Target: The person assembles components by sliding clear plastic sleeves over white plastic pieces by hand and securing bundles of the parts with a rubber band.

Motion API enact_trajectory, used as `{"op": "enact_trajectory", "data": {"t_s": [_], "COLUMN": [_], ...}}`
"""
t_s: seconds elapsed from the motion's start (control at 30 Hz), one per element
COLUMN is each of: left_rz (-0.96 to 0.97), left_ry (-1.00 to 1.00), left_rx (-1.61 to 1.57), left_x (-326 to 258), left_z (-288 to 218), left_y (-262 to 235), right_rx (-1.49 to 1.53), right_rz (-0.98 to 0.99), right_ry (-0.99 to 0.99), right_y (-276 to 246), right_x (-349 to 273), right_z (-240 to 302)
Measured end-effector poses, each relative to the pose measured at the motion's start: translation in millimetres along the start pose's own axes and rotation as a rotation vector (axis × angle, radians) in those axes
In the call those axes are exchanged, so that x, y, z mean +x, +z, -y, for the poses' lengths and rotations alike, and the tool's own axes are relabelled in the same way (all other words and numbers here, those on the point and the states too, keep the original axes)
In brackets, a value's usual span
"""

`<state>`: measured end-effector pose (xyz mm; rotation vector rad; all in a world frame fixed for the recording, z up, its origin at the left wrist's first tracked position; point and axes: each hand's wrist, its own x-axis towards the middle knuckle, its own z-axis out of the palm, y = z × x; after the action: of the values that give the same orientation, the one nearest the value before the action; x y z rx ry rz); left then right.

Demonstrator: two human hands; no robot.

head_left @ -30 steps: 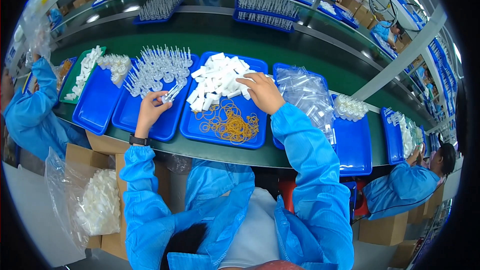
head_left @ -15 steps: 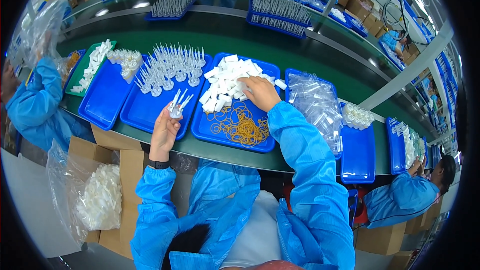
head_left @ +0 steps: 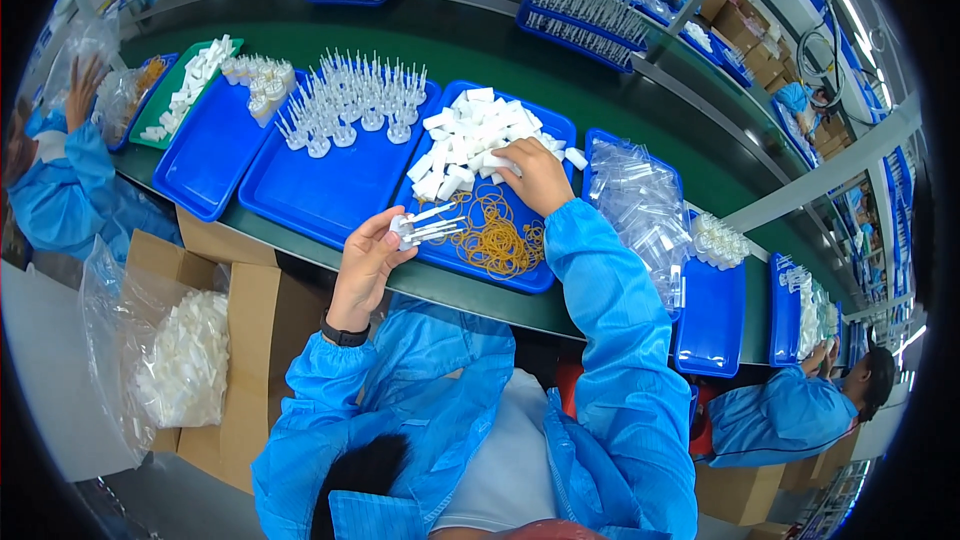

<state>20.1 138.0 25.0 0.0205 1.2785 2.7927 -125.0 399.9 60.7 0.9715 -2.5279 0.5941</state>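
My left hand (head_left: 366, 265) pinches a clear plastic base with several thin pale prongs (head_left: 408, 229), tipped so the prongs point right. It hovers over the near left edge of a blue tray (head_left: 548, 275). Inside that tray lie a heap of short white cylindrical pieces (head_left: 466, 137) and a tangle of yellow-brown rubber bands (head_left: 498, 245). My right hand (head_left: 538, 178) reaches into the near right side of the heap, its thumb and fingers closed around a white piece (head_left: 499, 162). The fingertips partly cover that piece.
A blue tray of upright pronged plastic pieces (head_left: 375, 90) stands left; a tray of clear plastic sleeves (head_left: 635, 210) stands right. Further trays line the green conveyor bench (head_left: 480, 50). An open carton (head_left: 255, 360) with bagged white pieces sits low left. Co-workers (head_left: 800, 410) sit either side.
My left hand has moved right and slightly nearer the rubber bands, tilting the pronged piece from upright to sideways. My right hand's fingers have drawn together on a white piece.
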Motion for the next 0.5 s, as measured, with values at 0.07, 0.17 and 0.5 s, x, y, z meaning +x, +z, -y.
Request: {"op": "enact_trajectory", "data": {"t_s": [0.07, 0.17, 0.5], "left_rz": [-0.019, -0.060, -0.010], "left_ry": [0.009, 0.034, 0.045], "left_rx": [0.017, 0.014, -0.018], "left_x": [-4.1, -9.9, -20.8], "left_z": [3.3, 6.3, 14.4], "left_y": [0.6, -3.4, 4.3], "right_rx": [0.055, 0.370, 0.503], "right_rz": [-0.022, 0.052, -0.006], "right_ry": [0.008, 0.123, 0.130], "right_y": [-7.3, -30.8, -70.4], "right_x": [-3.9, -7.4, -43.4], "right_z": [10.7, 39.6, 88.2]}}
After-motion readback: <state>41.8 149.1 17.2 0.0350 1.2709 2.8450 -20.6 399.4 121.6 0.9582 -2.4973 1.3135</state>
